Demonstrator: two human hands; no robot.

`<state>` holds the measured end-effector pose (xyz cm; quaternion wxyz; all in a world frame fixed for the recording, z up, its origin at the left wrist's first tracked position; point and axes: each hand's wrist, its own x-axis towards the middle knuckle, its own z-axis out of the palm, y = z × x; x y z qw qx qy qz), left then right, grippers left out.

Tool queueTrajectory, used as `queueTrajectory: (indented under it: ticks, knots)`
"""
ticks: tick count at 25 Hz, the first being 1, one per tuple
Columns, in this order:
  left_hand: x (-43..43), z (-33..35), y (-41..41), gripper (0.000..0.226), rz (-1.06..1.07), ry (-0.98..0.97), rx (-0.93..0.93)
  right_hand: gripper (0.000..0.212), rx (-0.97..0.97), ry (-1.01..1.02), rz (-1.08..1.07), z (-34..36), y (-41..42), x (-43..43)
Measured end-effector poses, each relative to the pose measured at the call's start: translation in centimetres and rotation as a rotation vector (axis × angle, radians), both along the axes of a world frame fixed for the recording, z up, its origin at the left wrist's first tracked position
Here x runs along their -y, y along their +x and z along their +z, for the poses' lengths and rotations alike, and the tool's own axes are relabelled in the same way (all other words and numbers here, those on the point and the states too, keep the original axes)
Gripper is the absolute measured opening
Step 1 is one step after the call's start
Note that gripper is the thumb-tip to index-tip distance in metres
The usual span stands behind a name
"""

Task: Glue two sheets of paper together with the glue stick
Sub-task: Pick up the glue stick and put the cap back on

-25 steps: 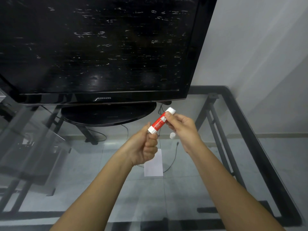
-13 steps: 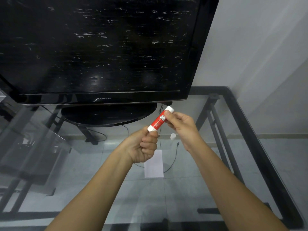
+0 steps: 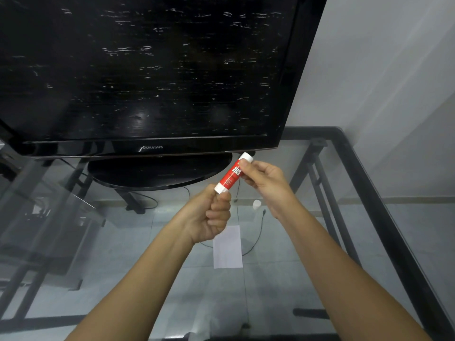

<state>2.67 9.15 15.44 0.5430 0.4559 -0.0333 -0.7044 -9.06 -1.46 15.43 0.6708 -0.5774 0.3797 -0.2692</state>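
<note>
A red glue stick [image 3: 231,176] with white ends is held tilted above the glass table, upper end toward the TV. My right hand [image 3: 266,183] grips its upper red body. My left hand [image 3: 208,216] is closed around its lower white end. A small white cap [image 3: 256,204] lies on the glass just below my right hand. A white sheet of paper [image 3: 227,247] lies flat on the glass under my left hand, its top edge hidden by the hand. I cannot tell whether it is one sheet or two stacked.
A large black TV [image 3: 147,70] on an oval stand [image 3: 160,173] fills the back of the glass table [image 3: 295,279]. The table's black metal frame [image 3: 384,217] runs along the right. A grey wall rises at right. A thin cable [image 3: 256,237] shows near the paper.
The glue stick and both hands have held nearly the same place, with a slight shift upward. My left fingers have turned a little around the stick's lower end.
</note>
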Motion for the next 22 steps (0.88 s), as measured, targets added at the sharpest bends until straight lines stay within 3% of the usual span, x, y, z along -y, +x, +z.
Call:
queueTrajectory:
  ticks: [1, 2, 5, 7, 9, 11, 13, 15, 19, 22]
  knots:
    - [0.3, -0.3, 0.2, 0.046, 0.006, 0.028, 0.071, 0.028, -0.002, -0.001, -0.001, 0.0, 0.1, 0.2]
    - [0.3, -0.5, 0.2, 0.048, 0.022, 0.013, 0.293, 0.025, -0.003, 0.001, -0.014, -0.1, 0.2, 0.4]
    - [0.1, -1.1, 0.0, 0.033, 0.143, -0.252, 1.217, 0.024, -0.018, 0.006, -0.052, -0.3, 0.4, 1.1]
    - [0.3, -2.1, -0.3, 0.045, 0.087, -0.349, 1.591, 0.022, -0.039, -0.001, -0.045, -0.6, 0.6, 1.3]
    - [0.7, -2.8, -0.5, 0.04, 0.139, -0.328, 1.688, 0.024, -0.065, -0.009, -0.035, -1.1, 1.1, 1.4]
    - [1.0, -3.1, -0.7, 0.035, 0.194, -0.295, 1.698, 0.038, -0.1, -0.053, -0.051, -2.0, 1.1, 2.2]
    - [1.1, -3.4, -0.5, 0.034, 0.214, -0.276, 1.687, 0.048, -0.23, -0.193, -0.122, -3.5, 0.2, 3.9]
    - [1.0, -3.5, 0.0, 0.035, 0.215, -0.25, 1.659, 0.04, -0.419, -0.374, -0.162, -5.9, -1.4, 5.6]
    - [0.7, -3.8, 0.6, 0.034, 0.186, -0.242, 1.67, 0.042, -0.758, -0.636, 0.236, -12.0, -3.3, 5.5]
    - [0.5, -4.1, 0.9, 0.034, 0.143, -0.252, 1.703, 0.045, -0.808, -0.674, 0.294, -14.8, -3.2, 4.3]
